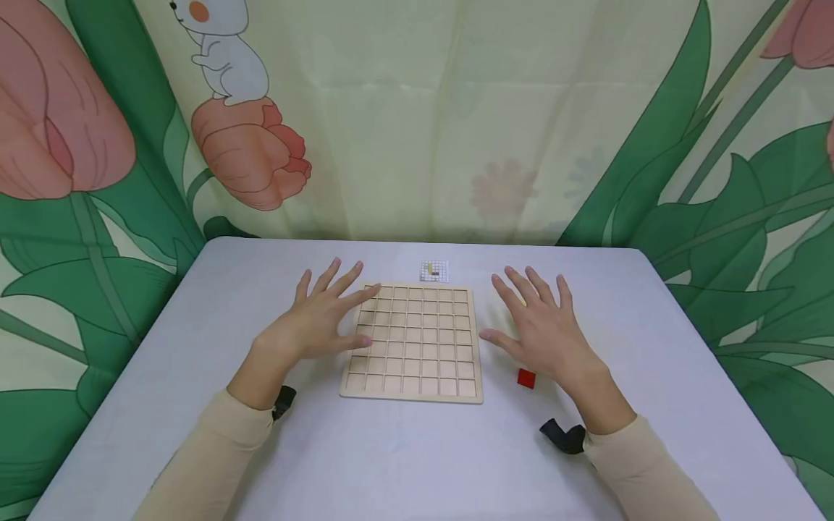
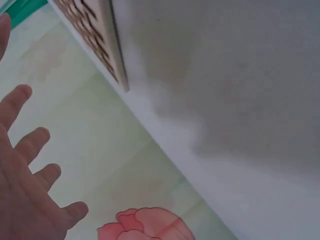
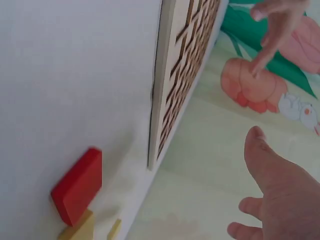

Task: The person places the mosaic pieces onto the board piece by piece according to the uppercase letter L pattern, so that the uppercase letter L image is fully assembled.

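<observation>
A square wooden grid board (image 1: 417,388) lies on the table. My left hand (image 1: 318,318) hovers at its left side, fingers spread, with thumb and index finger over the board's left edge. Past the board's right edge, my right hand (image 1: 544,329) is held in the air with spread fingers, holding nothing. A red block (image 1: 526,378) lies on the table near that hand's wrist; the right wrist view shows the red block (image 3: 77,187) beside a yellow block (image 3: 80,229) and a second yellow piece (image 3: 114,229). In the head view the right hand mostly hides the yellow pieces.
Behind the board lies a small card (image 1: 434,271) printed with a grid and coloured marks. Black straps show at both wrists, such as the right one (image 1: 564,437). A flower-patterned curtain (image 1: 417,145) hangs behind the white table (image 1: 404,463).
</observation>
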The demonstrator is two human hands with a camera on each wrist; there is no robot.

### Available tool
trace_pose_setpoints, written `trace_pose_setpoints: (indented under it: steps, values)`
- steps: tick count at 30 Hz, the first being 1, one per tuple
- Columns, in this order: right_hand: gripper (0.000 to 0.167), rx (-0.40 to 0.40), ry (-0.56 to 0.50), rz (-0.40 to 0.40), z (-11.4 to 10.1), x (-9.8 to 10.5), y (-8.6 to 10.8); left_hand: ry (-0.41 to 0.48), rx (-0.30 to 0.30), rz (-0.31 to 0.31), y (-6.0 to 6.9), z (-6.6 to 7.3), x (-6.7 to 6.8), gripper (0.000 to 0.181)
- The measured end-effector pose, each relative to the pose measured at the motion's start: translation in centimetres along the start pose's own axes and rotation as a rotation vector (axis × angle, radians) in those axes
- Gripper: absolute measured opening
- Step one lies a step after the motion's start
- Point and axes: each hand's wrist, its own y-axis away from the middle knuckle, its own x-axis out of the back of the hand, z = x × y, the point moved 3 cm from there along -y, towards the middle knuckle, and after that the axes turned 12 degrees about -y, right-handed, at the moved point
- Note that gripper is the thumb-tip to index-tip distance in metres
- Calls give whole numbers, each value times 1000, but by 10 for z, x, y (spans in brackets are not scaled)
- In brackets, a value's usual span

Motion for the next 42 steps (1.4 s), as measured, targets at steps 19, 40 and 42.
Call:
trace_pose_setpoints:
  steps: [19,40,42]
  values:
    - [82,-103,-95,-48,53,-19,8,75,34,-129,-15,-14,-40,87]
    - [75,-151,-340,-205,104,-24,-30,212,33,-226,-41,-55,-39,112]
    - [75,-154,-329,-208,105,-28,-33,216,30,-232,-41,-57,-39,112]
